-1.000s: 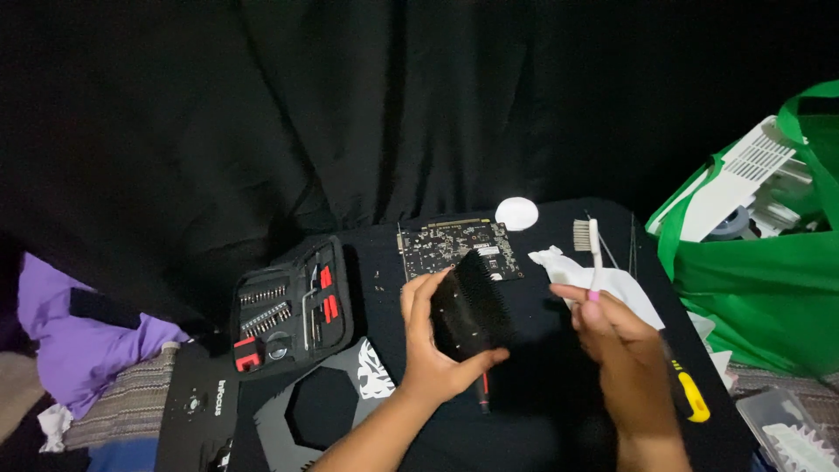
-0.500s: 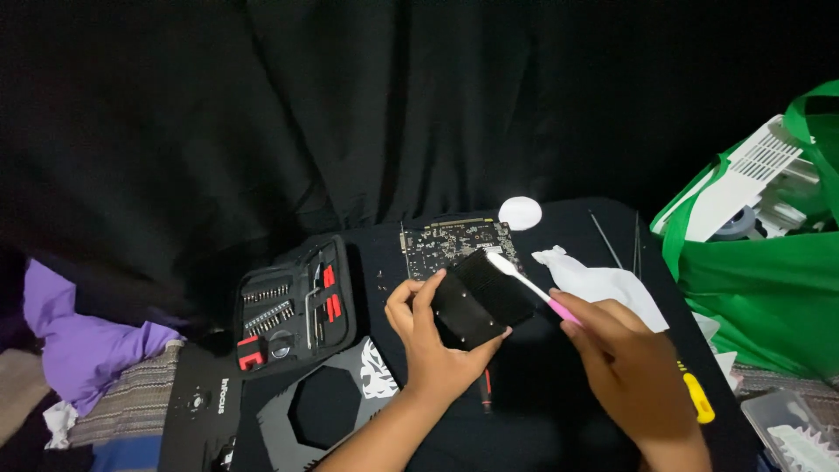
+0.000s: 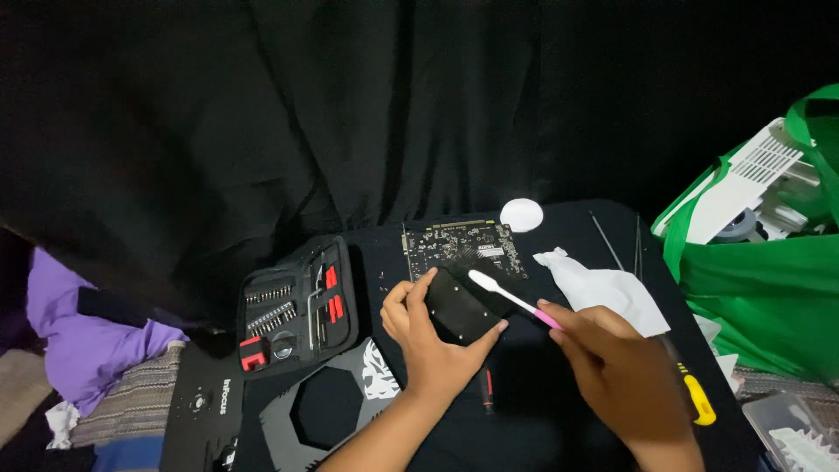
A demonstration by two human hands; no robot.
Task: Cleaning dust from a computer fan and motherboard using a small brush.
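Note:
My left hand [image 3: 430, 343] grips a black boxy part [image 3: 458, 306], held tilted above the black table [image 3: 568, 223]. My right hand [image 3: 622, 371] holds a toothbrush [image 3: 510, 299] with a white head and pink handle, its bristles resting on the upper right of the black part. Just behind the part lies a dark circuit board [image 3: 461, 248] flat on the table.
An open kit of screwdriver bits [image 3: 295, 306] lies to the left, with a black fan shroud [image 3: 328, 404] in front of it. A white tissue [image 3: 603, 290], a round white lid [image 3: 522, 214], a yellow-handled tool [image 3: 698, 398] and a green bag [image 3: 760, 288] are to the right.
My right hand swung the toothbrush from upright near the tissue down and left onto the black part. The left hand kept hold of the part and tilted it slightly.

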